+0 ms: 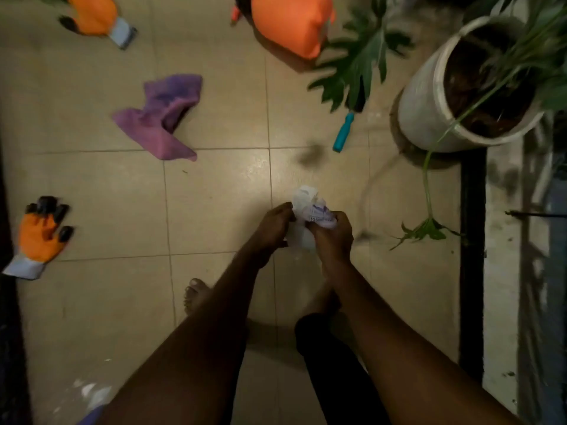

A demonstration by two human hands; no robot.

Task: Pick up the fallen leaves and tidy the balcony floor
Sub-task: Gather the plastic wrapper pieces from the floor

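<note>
Both my hands meet over the tiled floor (214, 194) near the middle of the view. My left hand (273, 228) and my right hand (333, 237) each grip a crumpled white plastic bag (310, 207) with purple print, held between them above the floor. A small green leaf (426, 230) hangs on a long stem from the white plant pot (423, 108) down to the floor at the right. A dark blurred smudge (311, 154) lies on the tile ahead of my hands; I cannot tell what it is.
A purple cloth (162, 118) lies ahead left. One orange work glove (40, 237) lies at the left, another (95, 18) at the top left. An orange container (291, 23) stands at the top. A teal-handled tool (343, 133) lies by the pot. A black rail (472, 256) borders the right.
</note>
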